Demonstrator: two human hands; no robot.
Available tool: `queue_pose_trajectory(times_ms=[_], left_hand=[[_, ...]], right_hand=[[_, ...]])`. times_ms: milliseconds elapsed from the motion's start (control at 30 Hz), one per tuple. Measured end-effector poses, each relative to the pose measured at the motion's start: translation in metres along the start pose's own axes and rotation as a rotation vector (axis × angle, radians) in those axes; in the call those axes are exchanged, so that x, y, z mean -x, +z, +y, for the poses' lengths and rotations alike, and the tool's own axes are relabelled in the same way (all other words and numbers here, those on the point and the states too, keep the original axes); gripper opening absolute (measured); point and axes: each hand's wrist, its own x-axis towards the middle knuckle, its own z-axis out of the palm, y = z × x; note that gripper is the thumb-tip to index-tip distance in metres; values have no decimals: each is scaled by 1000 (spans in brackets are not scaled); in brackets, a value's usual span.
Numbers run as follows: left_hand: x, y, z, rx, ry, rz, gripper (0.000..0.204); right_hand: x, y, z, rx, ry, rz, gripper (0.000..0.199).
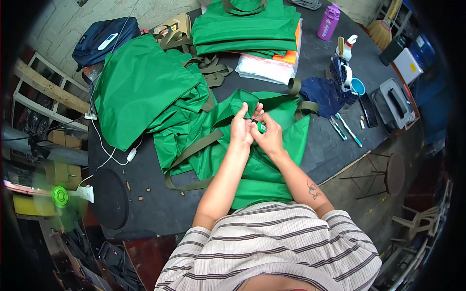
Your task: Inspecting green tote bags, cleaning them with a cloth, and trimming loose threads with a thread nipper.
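The black worktable carries everything, and most of its middle is under the green fabric bag spread flat in front of me, its olive strap running slantwise toward the table's near-left corner. My two hands meet over the bag's upper part, toward the middle of the table. My left hand pinches a fold of the green cloth, fingers closed on it, and my right hand is closed round a small green lighter, which sits between the two hands, just touching the left fingers. The lighter's long axis points from my right hand up and left toward the pinched fold, so the right hand is the nearer one and the cloth lies immediately to its left (the lighter's tip itself is too small to make out).

A loose heap of green bags lies along the left edge, and a neat stack of folded green bags at the far edge. Near the right edge stands a blue cup; I cannot tell what is in it. A purple bottle stands capped at the far-right corner.
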Motion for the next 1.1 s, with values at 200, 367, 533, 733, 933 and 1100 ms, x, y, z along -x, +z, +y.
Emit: queue_pose_trajectory(times_ms=[200,367,533,733,933,1100], left_hand=[[-2,-1,-1,-10,0,27,34],[1,2,-4,150,9,38,32],[-4,-13,-6,60,-15,-16,34],[-15,-28,-13,69,-25,3,43],[-15,-31,-12,74,-35,11,41],[-4,-17,-9,85,-13,28,39]], right_hand=[[1,-1,0,-34,12,-12,23],[-3,-7,-2,-108,68,2,26],[-10,-10,-3,-108,69,35,26],[-7,-7,2,2,38,17,25],[-6,-4,3,-27,27,26,21],[-6,-3,5,-78,62,27,21]])
